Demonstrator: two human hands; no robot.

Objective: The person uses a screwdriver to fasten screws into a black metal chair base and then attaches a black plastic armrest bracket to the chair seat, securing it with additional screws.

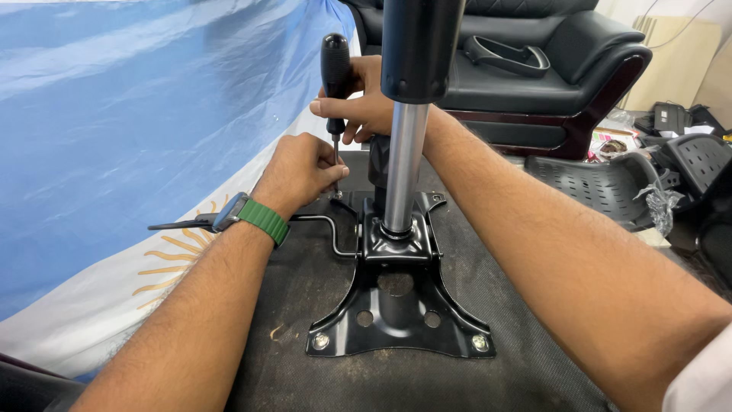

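A black metal chair mechanism plate (396, 324) lies on a dark fabric seat underside (305, 305), with a chrome gas cylinder (404, 164) standing upright from its middle. My right hand (366, 103) grips the black handle of a screwdriver (335, 72), held upright with its tip at the plate's far left corner. My left hand (301, 172), with a green watch strap (263, 221) on the wrist, pinches the screwdriver's shaft near the tip. The screw itself is hidden by my fingers.
A bent black lever (320, 223) sticks out left from the mechanism. A blue and white cloth (137, 137) covers the left side. A black armchair (549, 69) stands behind, and black perforated chair parts (610, 183) lie at the right.
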